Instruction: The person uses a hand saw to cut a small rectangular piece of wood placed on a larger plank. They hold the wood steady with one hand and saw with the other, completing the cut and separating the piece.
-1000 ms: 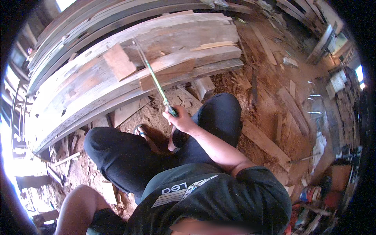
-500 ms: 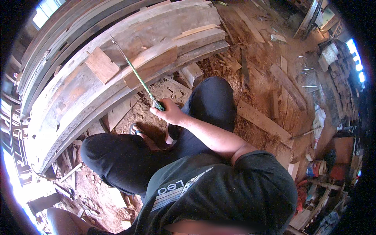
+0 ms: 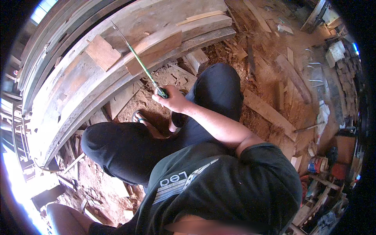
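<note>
wooden curved planks (image 3: 117, 74) fill the far left. right hand (image 3: 172, 101) has its fingers clamped on the green handle of a long thin tool (image 3: 137, 58), probably a saw, its blade slanting up across the planks. left hand is out of view.

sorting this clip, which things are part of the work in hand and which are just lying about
In use: right hand; long thin green-handled blade; curved stacked wooden planks.
Lying about: loose timber offcuts; clear plastic bottle; wood chips.
</note>
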{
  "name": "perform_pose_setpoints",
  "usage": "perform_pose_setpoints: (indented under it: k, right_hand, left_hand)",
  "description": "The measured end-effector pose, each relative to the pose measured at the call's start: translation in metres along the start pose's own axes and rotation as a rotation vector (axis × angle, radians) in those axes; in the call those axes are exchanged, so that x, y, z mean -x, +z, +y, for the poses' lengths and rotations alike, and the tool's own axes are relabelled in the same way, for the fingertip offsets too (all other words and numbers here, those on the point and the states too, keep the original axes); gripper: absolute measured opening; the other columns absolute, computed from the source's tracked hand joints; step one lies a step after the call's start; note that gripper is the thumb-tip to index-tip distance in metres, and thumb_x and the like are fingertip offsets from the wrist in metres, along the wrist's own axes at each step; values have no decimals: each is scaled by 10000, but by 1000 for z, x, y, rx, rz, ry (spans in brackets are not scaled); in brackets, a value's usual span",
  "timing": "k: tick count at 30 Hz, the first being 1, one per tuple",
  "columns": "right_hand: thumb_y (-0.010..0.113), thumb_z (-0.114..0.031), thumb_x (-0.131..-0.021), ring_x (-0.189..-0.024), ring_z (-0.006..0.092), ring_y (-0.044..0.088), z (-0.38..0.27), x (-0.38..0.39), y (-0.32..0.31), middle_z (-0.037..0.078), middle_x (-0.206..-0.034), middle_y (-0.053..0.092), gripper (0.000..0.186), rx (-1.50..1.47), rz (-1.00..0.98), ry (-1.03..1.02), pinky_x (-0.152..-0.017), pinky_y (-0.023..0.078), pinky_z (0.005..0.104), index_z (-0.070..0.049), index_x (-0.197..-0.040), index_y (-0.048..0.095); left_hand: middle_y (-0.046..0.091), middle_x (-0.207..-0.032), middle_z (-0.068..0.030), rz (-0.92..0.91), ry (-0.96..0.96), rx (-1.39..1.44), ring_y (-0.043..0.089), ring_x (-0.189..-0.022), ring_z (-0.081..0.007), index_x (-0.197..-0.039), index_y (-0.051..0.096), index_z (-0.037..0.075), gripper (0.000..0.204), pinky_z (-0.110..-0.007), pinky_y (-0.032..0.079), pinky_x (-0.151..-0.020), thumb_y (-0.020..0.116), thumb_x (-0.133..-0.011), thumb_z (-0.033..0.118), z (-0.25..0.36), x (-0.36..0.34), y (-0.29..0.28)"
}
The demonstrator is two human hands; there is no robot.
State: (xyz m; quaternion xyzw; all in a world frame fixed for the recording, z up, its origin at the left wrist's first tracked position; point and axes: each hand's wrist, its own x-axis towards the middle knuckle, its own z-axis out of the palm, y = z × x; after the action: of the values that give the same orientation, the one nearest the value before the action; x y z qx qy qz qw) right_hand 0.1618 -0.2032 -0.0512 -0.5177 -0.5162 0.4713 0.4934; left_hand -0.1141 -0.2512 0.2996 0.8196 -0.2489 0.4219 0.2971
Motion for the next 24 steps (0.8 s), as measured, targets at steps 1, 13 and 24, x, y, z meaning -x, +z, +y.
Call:
perform_pose_setpoints:
  k: [1, 13, 24]
  right_hand:
    - [699, -353, -932, -592, 154, 475, 0, 0, 1, 30, -595, 504, 388, -18, 37, -46, -602, 387, 401, -73, -712, 546]
    - [664, -253, -993, -619, 62, 527, 8, -2, -1, -42, -690, 539, 233, -9, -9, -13, -598, 440, 276, -97, -841, 582]
    - [657, -259, -995, -621, 67, 531, -2, 1, -2, -36, -672, 547, 257, -7, -25, -30, -595, 425, 277, -99, -811, 575]
  left_hand:
    - [701, -1239, -103, -4, 1, 4, 725, -959, -199, -1185, 703, 86, 244, -349, 566, -873, 669, -943, 102, 0, 0, 0]
    - [705, -1219, -110, 6, -27, -22, 709, -993, -209, -1181, 694, 84, 244, -361, 548, -893, 673, -938, 100, -1, 5, 1]
    - [708, -1201, -116, 0, -35, -36, 695, -1024, -218, -1177, 686, 83, 245, -373, 532, -912, 676, -933, 98, -3, 7, 1]
